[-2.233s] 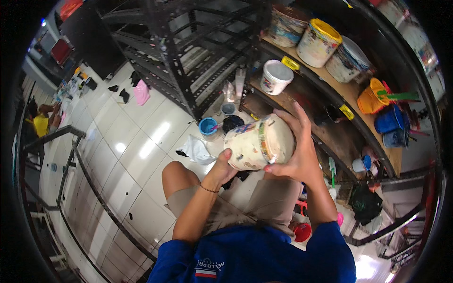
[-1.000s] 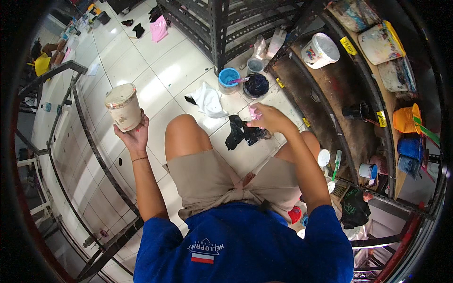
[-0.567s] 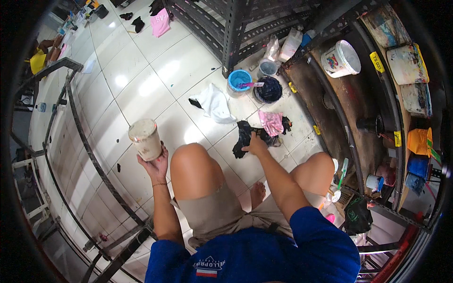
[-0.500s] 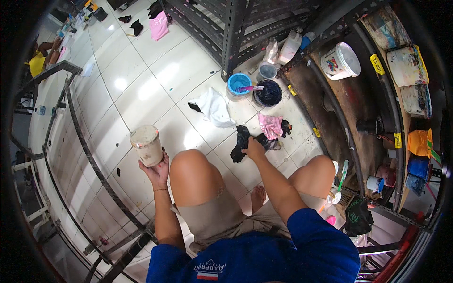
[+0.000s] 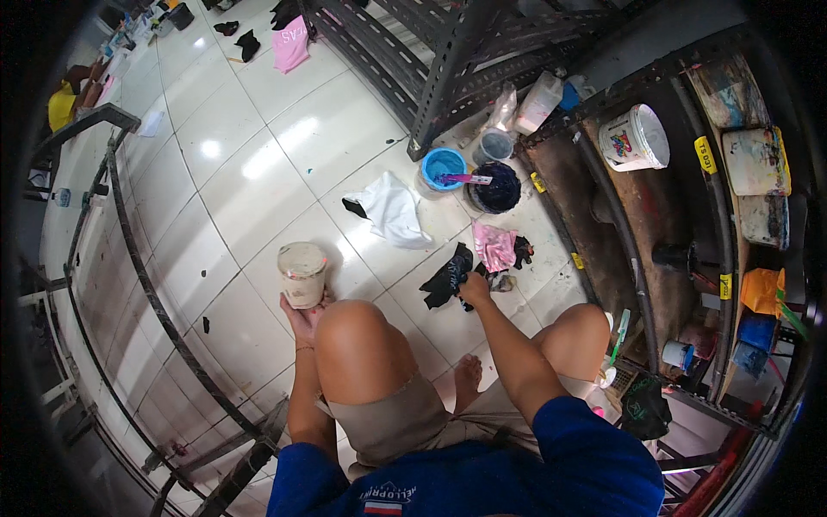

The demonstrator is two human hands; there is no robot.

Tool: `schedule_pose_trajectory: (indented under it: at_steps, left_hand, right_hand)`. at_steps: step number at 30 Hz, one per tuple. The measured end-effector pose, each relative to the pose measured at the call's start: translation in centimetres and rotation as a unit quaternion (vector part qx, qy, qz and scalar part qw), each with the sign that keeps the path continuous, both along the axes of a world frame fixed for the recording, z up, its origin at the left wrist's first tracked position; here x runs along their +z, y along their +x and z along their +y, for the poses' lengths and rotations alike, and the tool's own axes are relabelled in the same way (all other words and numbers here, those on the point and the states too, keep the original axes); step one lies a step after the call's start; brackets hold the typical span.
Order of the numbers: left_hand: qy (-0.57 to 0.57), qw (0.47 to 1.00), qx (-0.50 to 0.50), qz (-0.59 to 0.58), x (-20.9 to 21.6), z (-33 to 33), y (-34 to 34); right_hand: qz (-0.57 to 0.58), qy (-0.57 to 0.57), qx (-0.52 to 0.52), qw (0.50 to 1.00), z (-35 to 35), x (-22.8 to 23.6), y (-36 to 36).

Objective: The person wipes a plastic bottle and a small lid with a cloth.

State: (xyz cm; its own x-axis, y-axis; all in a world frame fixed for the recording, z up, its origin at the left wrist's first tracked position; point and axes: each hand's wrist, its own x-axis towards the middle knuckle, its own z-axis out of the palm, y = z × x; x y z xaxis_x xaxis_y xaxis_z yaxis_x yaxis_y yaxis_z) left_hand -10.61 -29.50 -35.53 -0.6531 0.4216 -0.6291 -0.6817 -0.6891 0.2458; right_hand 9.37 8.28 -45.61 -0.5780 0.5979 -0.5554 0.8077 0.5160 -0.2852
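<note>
Beside my left knee, my left hand supports a stained off-white lidded tub from below, fingers curled round its base. My right hand is closed on the right end of a crumpled black cloth with pale print, which spreads over the floor tiles. Just beyond that hand lies a pink rag with dark patches. Farther off is a white cloth with a black corner. Behind it, a pot of blue paint and a pot of dark paint stand together, a pink-purple spatula across them.
At right, a dark metal shelf holds a white bucket, stained tubs and an orange container. A black rack post rises behind the pots. A low metal frame runs along my left. A pink cloth lies far off.
My left hand has brought the tub rightward, close against my knee. My right hand has shifted slightly right and nearer; the black cloth lies flatter and shows its print. The view has tilted a little.
</note>
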Motion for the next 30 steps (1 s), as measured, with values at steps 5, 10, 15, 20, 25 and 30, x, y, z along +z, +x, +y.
schedule_pose_trajectory:
  at_steps: [5,10,15,20,25,30]
  left_hand:
    - [-0.050,0.998,-0.029,-0.025,-5.7,-2.2,1.2]
    - [-0.047,0.984,-0.011,-0.172,-1.2,-0.6,2.0]
    - [0.024,0.966,0.039,-0.255,-4.9,-4.0,-0.9]
    - [0.080,0.983,0.066,-0.152,-6.5,-0.7,-11.5]
    - [-0.203,0.978,-0.037,0.040,-3.5,4.3,-15.0]
    - [-0.754,0.621,-0.087,0.199,-5.7,-3.0,-14.8]
  right_hand:
    - [0.055,-0.004,-0.002,0.998,-1.8,0.4,-0.7]
    - [0.065,-0.015,-0.087,0.994,-1.4,0.7,1.6]
    - [0.060,-0.043,-0.094,0.993,-2.5,3.7,0.7]
    - [0.061,-0.096,-0.102,0.988,-3.2,6.6,-0.8]
    - [0.070,-0.117,-0.117,0.984,-2.7,6.8,-0.1]
    - [0.070,-0.104,-0.106,0.986,-3.3,5.0,-0.9]
